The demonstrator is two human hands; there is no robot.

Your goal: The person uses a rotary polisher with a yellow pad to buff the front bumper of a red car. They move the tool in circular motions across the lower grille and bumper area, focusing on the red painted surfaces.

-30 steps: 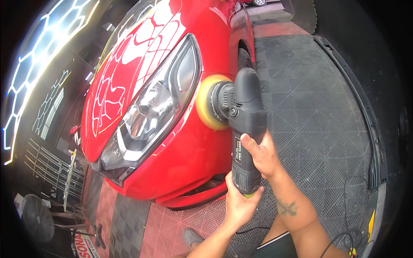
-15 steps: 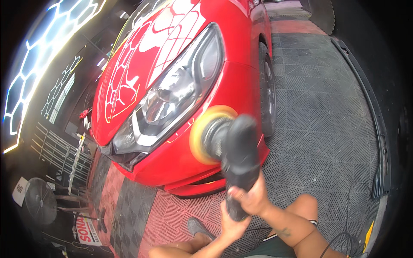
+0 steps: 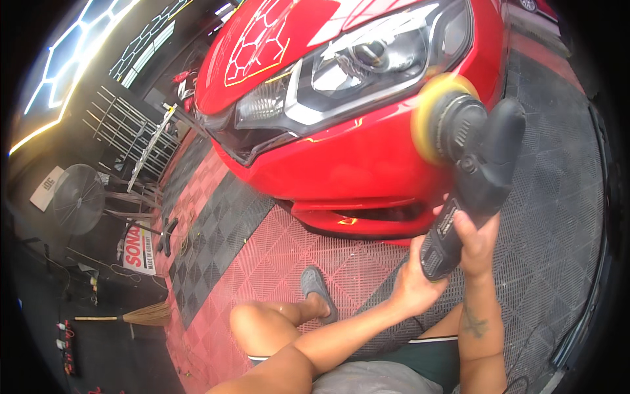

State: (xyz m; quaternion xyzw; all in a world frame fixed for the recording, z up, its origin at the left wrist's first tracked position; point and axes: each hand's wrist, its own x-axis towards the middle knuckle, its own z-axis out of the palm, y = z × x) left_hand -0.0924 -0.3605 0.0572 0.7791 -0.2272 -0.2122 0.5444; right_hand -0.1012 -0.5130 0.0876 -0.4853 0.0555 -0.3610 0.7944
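Note:
A black power polisher (image 3: 482, 174) with a round yellow foam pad (image 3: 428, 125) is held in both my hands. My left hand (image 3: 417, 285) wraps the rear end of its handle, and my right hand (image 3: 480, 243) grips further forward on the same handle. The pad's face meets the red front bumper (image 3: 354, 164) of a car, just under the outer part of the clear headlight (image 3: 367, 56). Slight blur shows at the pad. The polisher's body hides part of the fender behind it.
Red and grey grid tiles (image 3: 256, 262) cover the floor. To the left stand a round fan (image 3: 79, 199), a metal rack (image 3: 131, 128) and a broom (image 3: 147, 314). Hexagonal lights (image 3: 65, 52) glow at upper left. A thin black strip (image 3: 594, 262) runs along the right side.
The view has swung, so the car sits further right and higher in it. The polisher pad has come closer to the headlight's outer lower edge. Both hands keep hold of the handle.

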